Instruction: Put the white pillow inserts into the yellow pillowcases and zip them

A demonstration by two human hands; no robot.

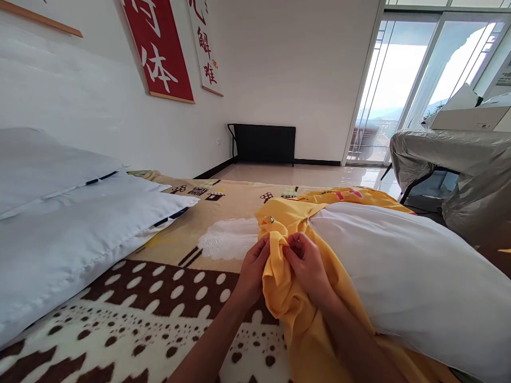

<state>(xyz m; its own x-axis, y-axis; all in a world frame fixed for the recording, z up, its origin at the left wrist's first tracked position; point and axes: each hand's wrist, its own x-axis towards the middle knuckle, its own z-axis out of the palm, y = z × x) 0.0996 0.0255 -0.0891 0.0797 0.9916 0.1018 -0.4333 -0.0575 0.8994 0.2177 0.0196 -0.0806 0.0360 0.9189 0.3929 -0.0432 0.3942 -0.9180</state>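
Note:
A bunched yellow pillowcase (pixel 295 319) lies against the left side of a plump white pillow (pixel 411 266). My left hand (pixel 253 263) is closed on a fold of its fabric from the left. From the other side my right hand (pixel 307 260) pinches the same gathered part between thumb and fingers. More yellow cloth with a pink print (pixel 351 195) shows behind the pillow's far edge, and some lies beneath its near side. Folds hide the fingertips of my left hand. The pillow itself is touched by neither hand's fingers.
White pillows (pixel 91 234) are stacked at the left on a patterned brown and cream blanket (pixel 159 314). A black folded panel (pixel 263 143) leans by the far wall. Plastic-covered furniture (pixel 451 151) bearing boxes stands right, near a glass sliding door (pixel 399 90). Scrolls (pixel 163 53) hang at left.

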